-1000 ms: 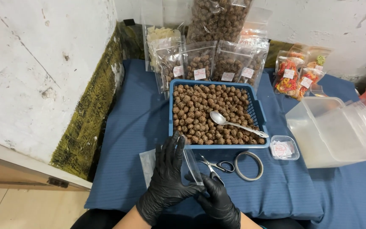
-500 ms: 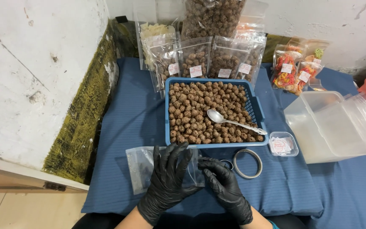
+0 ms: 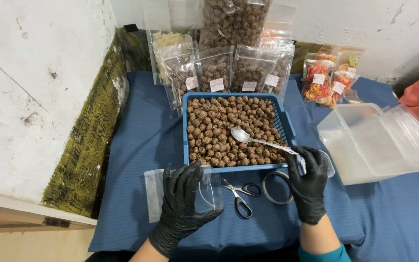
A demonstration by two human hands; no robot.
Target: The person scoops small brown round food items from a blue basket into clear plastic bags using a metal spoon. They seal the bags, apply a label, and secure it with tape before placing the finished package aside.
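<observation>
— Black nitrile on both hands, that was what I saw first. What had changed from a second before?

— A second earlier both gloves sat together low in the middle of the frame, working the clear plastic pouch (image 3: pixel 180 194). By this moment they had split up. My left hand (image 3: pixel 183 211) kept the pouch at lower left, fingers curled round it and holding its mouth apart, while my right hand (image 3: pixel 309 187) had gone out to the lower right of centre and closed on the handle end of the metal spoon (image 3: pixel 263 141).

— And what did you make of that?

— I judged the bag was open and ready, and scooping was the step at hand — though the spoon's bowl lay on the heap, nothing lifted yet.

— Where did the stuff sit?

— The brown balls (image 3: pixel 229 128) filled the blue plastic basket (image 3: pixel 190 140) at the centre of the frame — round, knobbly, speckled with pale seeds, a dry-looking crust. The basket had slotted walls and a rigid rim.

— Anything else around?

— Scissors (image 3: pixel 241 194) with dark handles lay just below the basket, a ring of tape (image 3: pixel 275 187) beside them, touching my right glove. Glossy filled pouches (image 3: pixel 233 73) stood along the top, against the flaking white wall. Cloudy tubs (image 3: pixel 379 140) were stacked at right, all on a ribbed blue cloth (image 3: pixel 141 131).
</observation>
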